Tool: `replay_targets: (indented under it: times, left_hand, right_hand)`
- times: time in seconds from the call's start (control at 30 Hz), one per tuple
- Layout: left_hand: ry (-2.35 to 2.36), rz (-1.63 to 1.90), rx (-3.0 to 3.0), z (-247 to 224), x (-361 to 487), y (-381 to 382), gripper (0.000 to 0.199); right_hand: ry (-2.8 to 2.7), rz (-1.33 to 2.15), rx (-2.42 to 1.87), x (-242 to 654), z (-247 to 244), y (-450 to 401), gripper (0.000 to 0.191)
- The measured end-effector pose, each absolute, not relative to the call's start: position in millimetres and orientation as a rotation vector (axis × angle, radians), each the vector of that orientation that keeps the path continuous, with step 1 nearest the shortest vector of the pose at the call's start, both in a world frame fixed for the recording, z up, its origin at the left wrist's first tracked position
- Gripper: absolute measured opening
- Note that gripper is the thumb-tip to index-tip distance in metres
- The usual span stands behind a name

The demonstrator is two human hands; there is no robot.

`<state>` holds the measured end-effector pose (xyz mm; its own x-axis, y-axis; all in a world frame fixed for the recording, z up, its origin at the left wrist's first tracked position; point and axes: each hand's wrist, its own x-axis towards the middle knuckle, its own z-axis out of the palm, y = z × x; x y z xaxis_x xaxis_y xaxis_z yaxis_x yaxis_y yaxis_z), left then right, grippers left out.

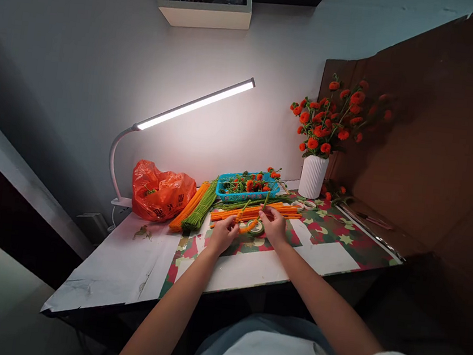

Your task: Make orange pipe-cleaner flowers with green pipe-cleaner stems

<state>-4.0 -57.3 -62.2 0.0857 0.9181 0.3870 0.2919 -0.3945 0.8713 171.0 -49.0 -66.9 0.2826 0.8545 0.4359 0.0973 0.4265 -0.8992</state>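
Orange, fuzzy and thin, a curved strip (244, 231) hangs over the bench (117, 272), pinched in my left hand (225, 234); the fingers of my right hand (272, 227) close on a slim green stem (266, 198). Probably light, soft, bendable: best held by its ends. Beyond sits a blue plastic basket (220, 189).

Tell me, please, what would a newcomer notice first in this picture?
The glowing LED desk lamp, slanting above the table, would probably catch the eye first. Next might come the orange-red flowers in the ribbed white vase, at the table's back right. Near the middle, the left hand and right hand pinch fuzzy pipe cleaners, orange and green, in front of the blue basket.
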Motion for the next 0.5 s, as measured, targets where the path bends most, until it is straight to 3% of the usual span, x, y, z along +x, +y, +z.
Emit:
replay_targets:
  times: [0.5]
  left_hand:
    - [1.298, 1.075, 2.285, -63.3, 0.5, -61.4, 0.015]
  right_hand:
    - [-1.737, -0.077, -1.225, 179.3, -58.1, -57.2, 0.04]
